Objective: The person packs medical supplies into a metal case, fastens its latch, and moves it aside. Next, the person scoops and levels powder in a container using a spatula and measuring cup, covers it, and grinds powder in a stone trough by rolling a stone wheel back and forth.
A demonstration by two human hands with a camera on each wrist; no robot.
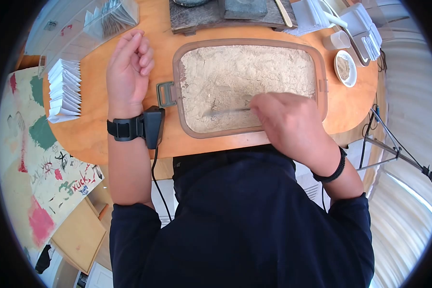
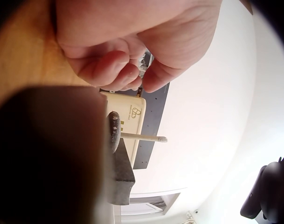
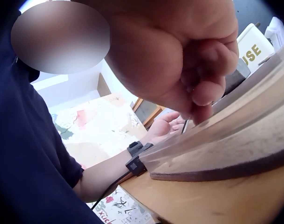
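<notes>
Though aslant, gold "USE" lettering (image 3: 252, 55) beyond the right hand (image 3: 179, 51)

A row of folded white papers (image 1: 65, 91) stands at the left end of the bench (image 1: 89, 132), near a clear box (image 1: 132, 13) of packets. At the far edge, a dark wooden board (image 1: 197, 20) bears a grey block (image 1: 245, 8) and a pale stick (image 1: 283, 13). To the right are a translucent cup (image 1: 337, 40) and, just beside it, a small white bowl (image 1: 353, 77) of powder. A paint-marked sheet (image 1: 21, 158) lies beyond the left end; a pale, rippled curtain (image 1: 410, 105) hangs right.
</notes>
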